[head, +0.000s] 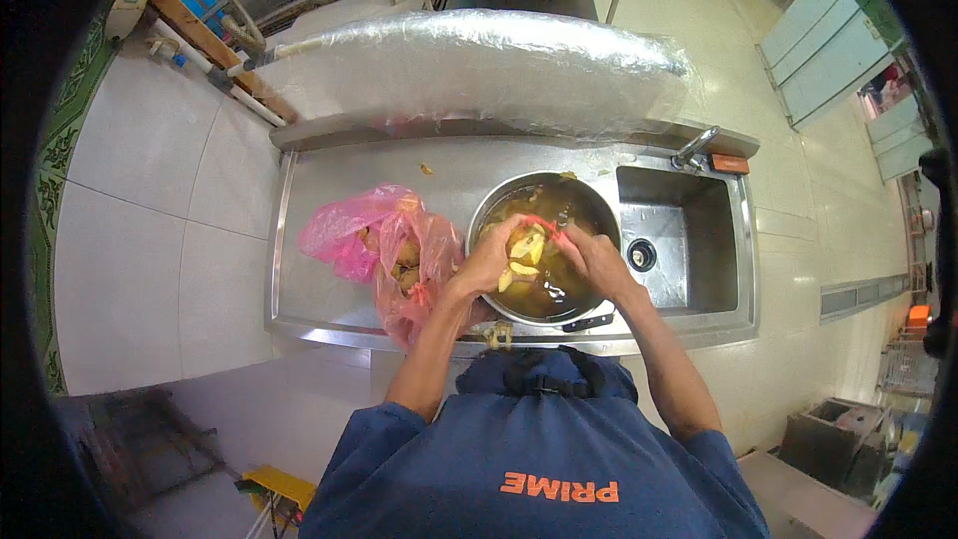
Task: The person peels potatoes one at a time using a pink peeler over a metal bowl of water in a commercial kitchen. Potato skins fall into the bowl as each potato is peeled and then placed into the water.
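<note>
My left hand (488, 260) holds a partly peeled potato (528, 245) above a round metal pot (474, 233). Pale yellow flesh shows on the potato, and strips of peel (516, 275) hang below it. In my right hand (601, 260) is a red-handled tool, apparently a peeler (555, 230), against the potato's far right side. Its blade cannot be made out. Cloudy brownish water (557, 269) fills much of the pot, with bits of peel in it. Left of the pot, pink plastic bags (352, 217) hold several unpeeled potatoes (408, 267).
The pot stands on a stainless steel counter (322, 165), beside a sink basin (673, 239) with a faucet (696, 147). A black-handled utensil (587, 324) lies at the pot's near side. Clear plastic sheeting (464, 67) covers something along the counter's back.
</note>
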Motion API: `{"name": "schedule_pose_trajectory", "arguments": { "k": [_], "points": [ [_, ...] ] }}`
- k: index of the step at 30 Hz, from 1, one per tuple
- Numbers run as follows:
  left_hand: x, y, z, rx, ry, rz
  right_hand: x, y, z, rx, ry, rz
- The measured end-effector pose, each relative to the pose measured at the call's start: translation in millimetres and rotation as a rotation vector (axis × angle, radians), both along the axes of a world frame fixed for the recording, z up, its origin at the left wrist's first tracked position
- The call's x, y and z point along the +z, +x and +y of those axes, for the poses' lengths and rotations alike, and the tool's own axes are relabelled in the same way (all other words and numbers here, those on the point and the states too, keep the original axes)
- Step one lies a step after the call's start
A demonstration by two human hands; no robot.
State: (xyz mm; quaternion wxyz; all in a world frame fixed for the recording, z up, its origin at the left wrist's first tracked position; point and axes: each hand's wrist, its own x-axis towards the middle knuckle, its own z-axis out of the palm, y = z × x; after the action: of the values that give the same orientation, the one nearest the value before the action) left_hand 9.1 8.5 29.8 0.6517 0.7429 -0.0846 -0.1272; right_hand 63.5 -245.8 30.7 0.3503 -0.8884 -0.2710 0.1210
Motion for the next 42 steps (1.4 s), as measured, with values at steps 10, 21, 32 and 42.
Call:
{"name": "schedule_pose_trajectory", "arguments": {
  "k": [10, 21, 32, 42],
  "points": [
    [13, -7, 6, 0.023, -0.126, 0.007, 8, -1, -7, -0.252, -0.042, -0.018],
    [6, -5, 10, -0.003, 0.112, -0.216, 33, 0, -1, -0.184, -0.121, -0.048],
    [8, 3, 9, 0.141, 0.229, -0.042, 11, -12, 16, 0.010, 0.029, -0.147],
    [11, -8, 2, 0.283, 0.323, 0.008, 14, -5, 17, -0.099, -0.047, -0.127]
  ]
}}
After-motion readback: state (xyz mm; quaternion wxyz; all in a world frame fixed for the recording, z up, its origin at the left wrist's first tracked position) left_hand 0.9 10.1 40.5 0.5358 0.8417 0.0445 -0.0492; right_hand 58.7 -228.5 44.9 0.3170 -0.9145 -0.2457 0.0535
